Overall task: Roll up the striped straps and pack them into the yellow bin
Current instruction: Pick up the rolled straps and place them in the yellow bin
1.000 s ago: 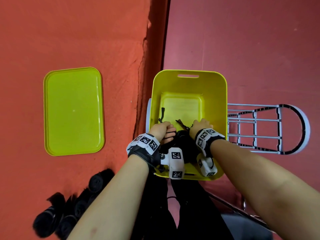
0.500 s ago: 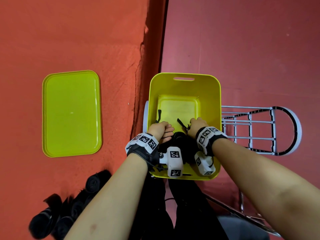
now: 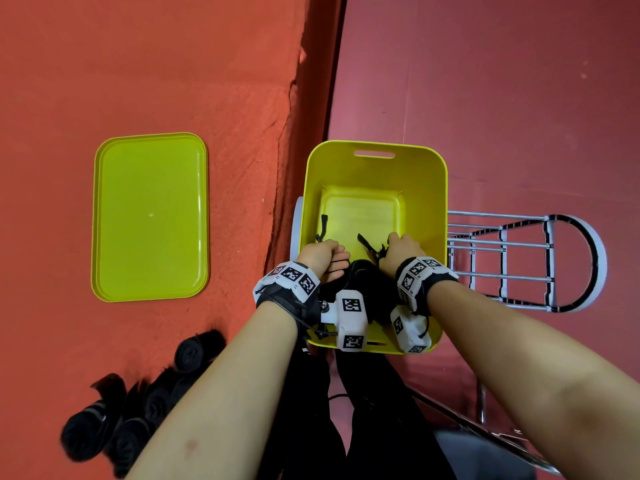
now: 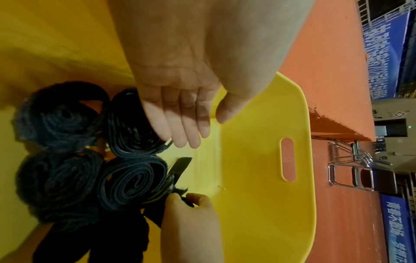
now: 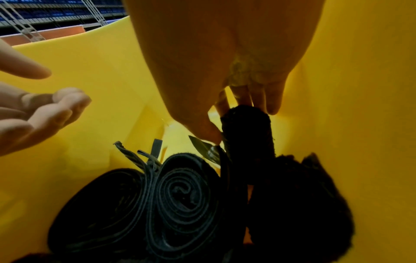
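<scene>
R fingers (image 5: pixel 247 99) pinch upright strap roll (image 5: pixel 247 135) in bin (image 3: pixel 375 168); L fingers (image 4: pixel 180 121) slack

The bin (image 3: pixel 375 171) I'm reaching into is bright yellow, and the rolled straps (image 4: pixel 133 181) inside it are black with thin grey stripes along their coils. On my left the tray (image 3: pixel 150 216) is yellow-green on an orange-red counter (image 3: pixel 138 64), with more black rolls (image 3: pixel 138 403) near me, and my wrist bands (image 3: pixel 289 277) carry black-and-white square codes.
</scene>
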